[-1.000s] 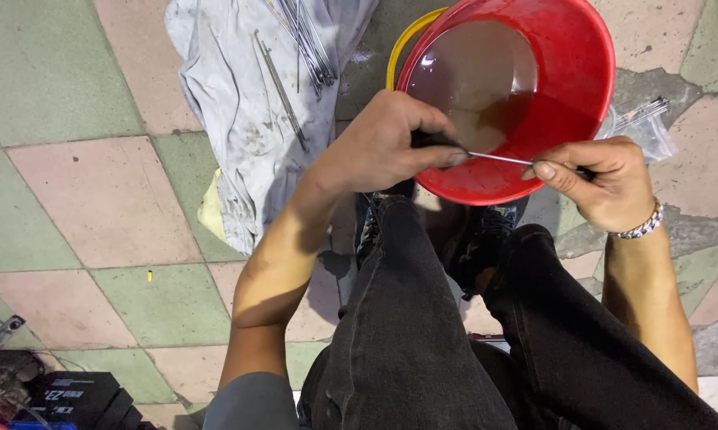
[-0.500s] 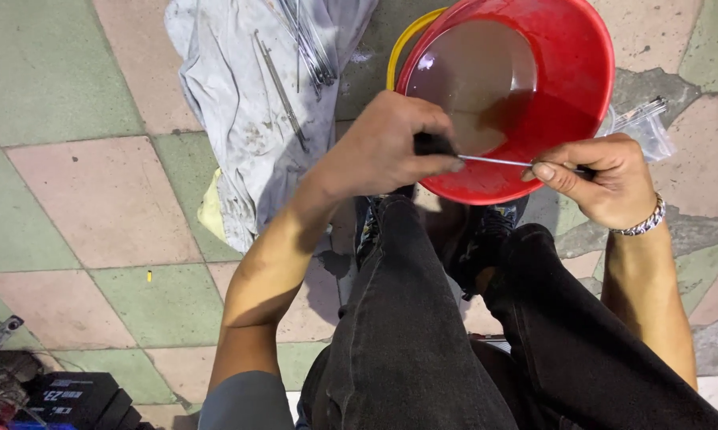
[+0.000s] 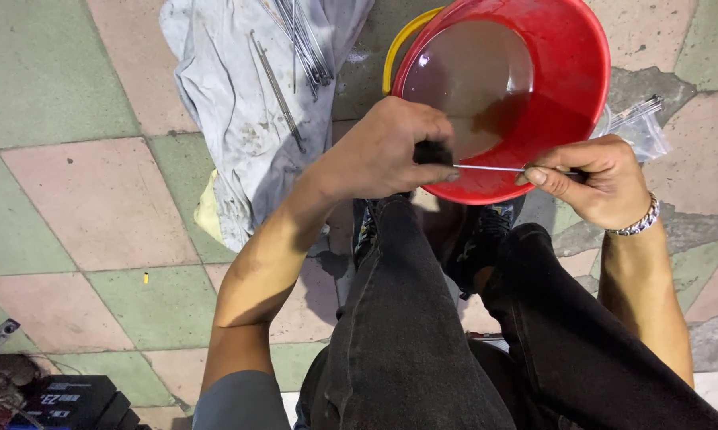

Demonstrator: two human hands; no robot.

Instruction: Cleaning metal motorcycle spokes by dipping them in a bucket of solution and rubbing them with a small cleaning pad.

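My left hand (image 3: 387, 151) is closed around a small dark pad (image 3: 432, 152), pinched on a thin metal rod (image 3: 490, 168). My right hand (image 3: 594, 179) grips the other end of the same rod, which lies level between both hands. Both hands hover over the near rim of a red bucket (image 3: 570, 72) holding murky brown water. My legs in dark trousers (image 3: 423, 334) stretch out below the hands.
A dirty grey cloth (image 3: 232, 103) lies on the tiled floor at the left, with several thin metal rods (image 3: 299, 36) on it. A clear plastic bag with more rods (image 3: 638, 119) sits right of the bucket. A dark box and tools (image 3: 56, 394) are at bottom left.
My left hand has slid slightly along the rod towards the left; the right hand holds its end in the same place.
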